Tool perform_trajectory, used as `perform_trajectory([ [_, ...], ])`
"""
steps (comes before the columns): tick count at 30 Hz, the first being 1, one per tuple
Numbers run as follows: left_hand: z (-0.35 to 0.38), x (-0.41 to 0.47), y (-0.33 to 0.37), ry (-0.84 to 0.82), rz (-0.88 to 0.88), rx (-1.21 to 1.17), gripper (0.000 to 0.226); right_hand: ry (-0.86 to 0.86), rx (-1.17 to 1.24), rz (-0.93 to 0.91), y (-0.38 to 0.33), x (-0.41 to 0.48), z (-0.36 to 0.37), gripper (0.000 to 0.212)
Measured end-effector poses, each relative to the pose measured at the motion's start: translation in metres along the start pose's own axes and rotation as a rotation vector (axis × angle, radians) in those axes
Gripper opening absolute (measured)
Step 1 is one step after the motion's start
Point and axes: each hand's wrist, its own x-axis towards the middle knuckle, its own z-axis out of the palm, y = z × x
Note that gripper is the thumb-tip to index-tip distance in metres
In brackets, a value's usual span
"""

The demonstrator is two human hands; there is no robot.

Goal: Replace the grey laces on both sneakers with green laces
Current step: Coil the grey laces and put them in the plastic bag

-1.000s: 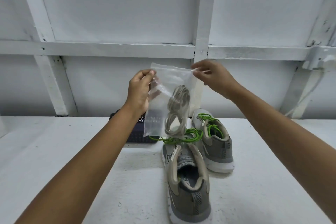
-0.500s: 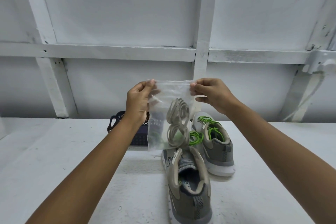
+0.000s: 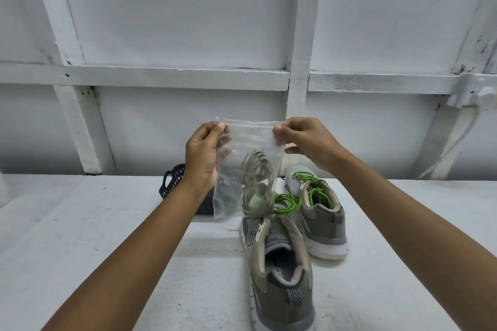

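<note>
I hold a clear plastic zip bag (image 3: 236,148) up in front of me above the table. My left hand (image 3: 203,153) pinches its top left corner and my right hand (image 3: 306,140) pinches its top right corner. Coiled grey laces (image 3: 256,183) hang inside the bag. Two grey sneakers stand on the white table: the near sneaker (image 3: 279,271) points away from me, and the far sneaker (image 3: 320,212) sits to its right. Green laces (image 3: 313,191) are threaded on the far sneaker, and green lace loops (image 3: 287,203) lie at the near sneaker's front, partly behind the bag.
A dark blue perforated basket (image 3: 174,183) stands on the table (image 3: 80,236) behind my left wrist, partly hidden by the bag. A white panelled wall with beams (image 3: 298,75) rises right behind the table.
Both hands have come down with the bag and drawn its top edge level. My right hand moved lower and nearer to the left one.
</note>
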Motion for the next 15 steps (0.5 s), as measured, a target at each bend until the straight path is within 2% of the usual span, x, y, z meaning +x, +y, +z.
perform_trajectory([
  [7, -0.0085, 0.0023, 0.005, -0.199, -0.027, 0.099, 0.012, 0.039, -0.081, -0.083, -0.0009, -0.004, -0.0019, 0.015],
  [15, -0.0025, 0.0011, 0.0018, -0.092, 0.051, 0.206, 0.013, -0.029, -0.043, -0.013, -0.0019, -0.0038, -0.0007, 0.016],
])
